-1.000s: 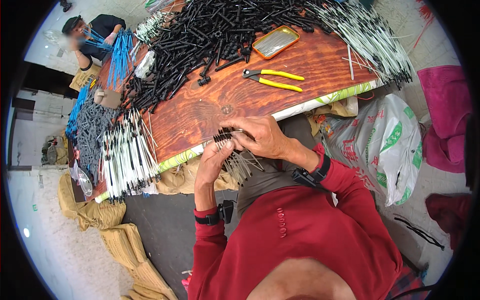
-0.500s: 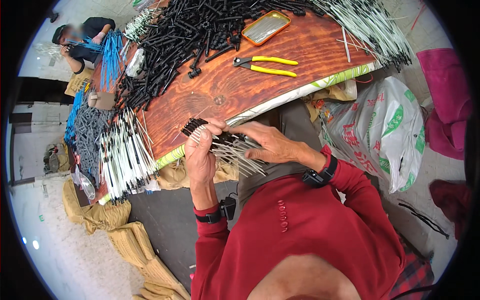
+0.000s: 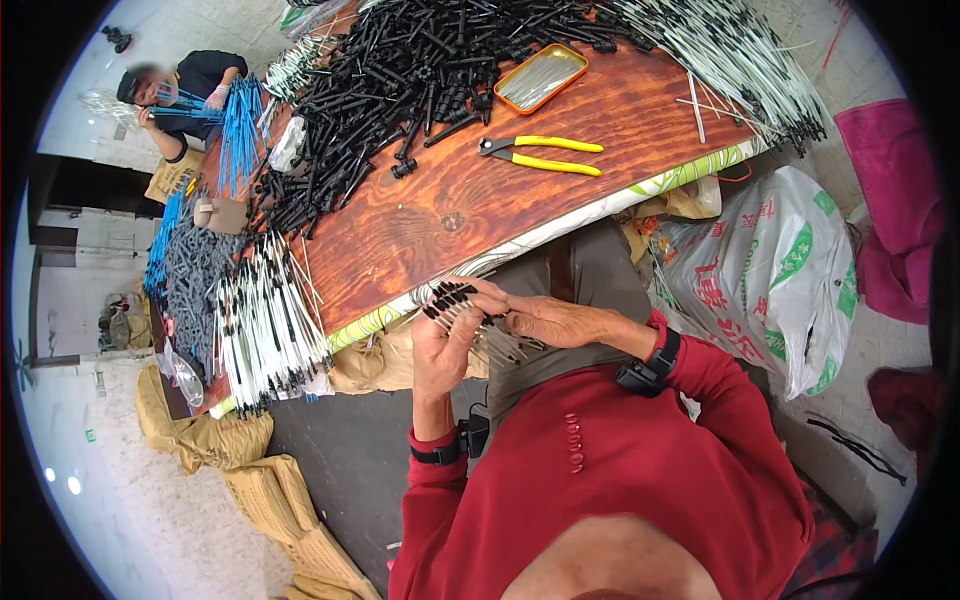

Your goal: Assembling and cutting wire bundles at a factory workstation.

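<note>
Just off the table's front edge, my left hand (image 3: 447, 352) is closed around a bundle of thin white rods with black ends (image 3: 452, 297). The black ends poke out above the thumb, and the pale rods fan out below the hands toward my lap. From the right, my right hand (image 3: 558, 322) comes up against the bundle, its fingers bent and pressed together beside my left fingers. Its fingertips are partly hidden there. Nearest on the wooden table (image 3: 420, 235) lie yellow-handled cutting pliers (image 3: 550, 157), apart from both hands.
A large heap of black plastic fittings (image 3: 370, 100) covers the far table. An orange-rimmed tin (image 3: 540, 78) holds thin pins. White rods with black ends (image 3: 262, 325) pile at left, more (image 3: 740, 70) at far right. Right stands a white plastic bag (image 3: 760, 270). A co-worker (image 3: 190, 95) handles blue rods.
Both hands have come down and slightly right with the bundle, nearer my lap. My right hand's fingers, spread before, are now drawn in against it. The view has shifted a little.
</note>
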### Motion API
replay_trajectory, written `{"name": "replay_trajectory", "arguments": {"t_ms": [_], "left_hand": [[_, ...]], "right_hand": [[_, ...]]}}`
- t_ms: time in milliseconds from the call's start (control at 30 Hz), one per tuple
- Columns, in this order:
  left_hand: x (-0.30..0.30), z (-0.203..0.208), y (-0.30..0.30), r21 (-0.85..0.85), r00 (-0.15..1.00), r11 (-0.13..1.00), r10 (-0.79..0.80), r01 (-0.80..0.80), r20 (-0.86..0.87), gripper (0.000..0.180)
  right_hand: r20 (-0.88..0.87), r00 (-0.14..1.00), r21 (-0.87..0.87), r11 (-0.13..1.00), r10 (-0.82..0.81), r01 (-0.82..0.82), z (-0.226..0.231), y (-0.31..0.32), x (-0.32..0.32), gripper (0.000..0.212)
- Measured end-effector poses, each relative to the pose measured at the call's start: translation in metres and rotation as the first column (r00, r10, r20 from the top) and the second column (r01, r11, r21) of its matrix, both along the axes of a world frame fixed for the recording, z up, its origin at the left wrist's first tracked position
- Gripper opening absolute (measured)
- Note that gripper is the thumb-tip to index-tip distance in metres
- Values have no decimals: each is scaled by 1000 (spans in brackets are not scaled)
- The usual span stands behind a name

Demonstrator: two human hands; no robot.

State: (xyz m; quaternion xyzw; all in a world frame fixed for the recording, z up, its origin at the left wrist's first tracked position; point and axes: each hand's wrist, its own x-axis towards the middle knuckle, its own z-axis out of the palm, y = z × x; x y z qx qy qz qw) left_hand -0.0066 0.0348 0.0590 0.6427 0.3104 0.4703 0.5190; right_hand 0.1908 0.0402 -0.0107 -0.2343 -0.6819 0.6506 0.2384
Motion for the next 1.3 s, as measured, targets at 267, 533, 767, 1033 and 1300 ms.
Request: {"name": "replay_trajectory", "arguments": {"t_ms": [267, 533, 767, 1033, 1300], "left_hand": [[5, 9, -8, 217, 960, 975, 108, -51, -260, 18], [8, 3, -7, 257, 950, 965, 132, -57, -282, 17], [4, -8, -11, 213, 947, 973, 149, -90, -285, 18], [1, -2, -12, 228, 920, 973, 122, -37, -373, 21], [-2, -3, -13, 145, 918, 988, 14, 47, -396, 22]], "right_hand": [[-211, 935, 238, 912, -286, 333, -5, -1, -15, 44], [-233, 863, 524, 690, -448, 500, -5, -4, -18, 32], [-174, 881, 569, 685, -440, 455, -19, -5, -23, 39], [105, 950, 511, 836, -293, 201, 24, 13, 7, 40], [-113, 977, 635, 743, -181, 211, 67, 27, 14, 50]]}}
